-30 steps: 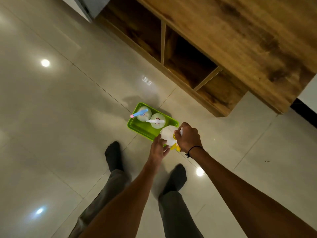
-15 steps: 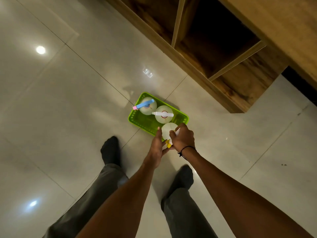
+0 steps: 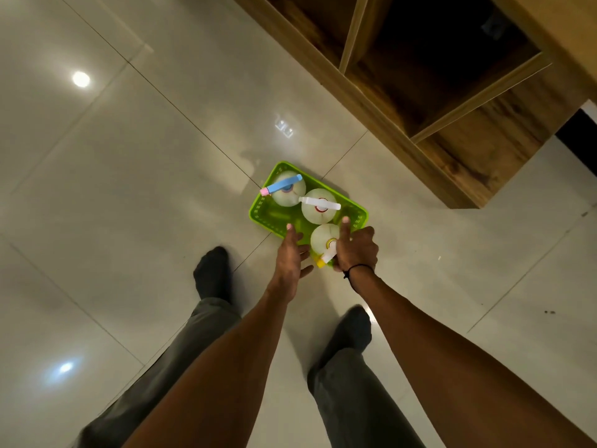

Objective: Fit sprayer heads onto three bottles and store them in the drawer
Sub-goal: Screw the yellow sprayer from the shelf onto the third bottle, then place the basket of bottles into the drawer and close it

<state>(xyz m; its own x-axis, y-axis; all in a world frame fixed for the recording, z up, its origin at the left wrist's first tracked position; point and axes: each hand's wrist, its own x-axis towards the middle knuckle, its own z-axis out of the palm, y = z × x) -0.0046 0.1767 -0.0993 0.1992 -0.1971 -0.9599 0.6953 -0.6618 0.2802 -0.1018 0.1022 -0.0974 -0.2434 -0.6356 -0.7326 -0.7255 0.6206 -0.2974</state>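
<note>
Over the green basket's [image 3: 258,211] near edge, our left hand [image 3: 290,253] and right hand [image 3: 357,248] flanked the nearest bottle [image 3: 324,238], fingers apart; open floor [image 3: 129,189] lay leftward.

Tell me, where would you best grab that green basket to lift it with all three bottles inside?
Probably by the rims of its two short ends, one hand each. The green basket is rectangular, and the three spray bottles stand upright in a row along it, so lifting evenly should keep them from tipping. The left hand and right hand now hover open at the near end.
</note>
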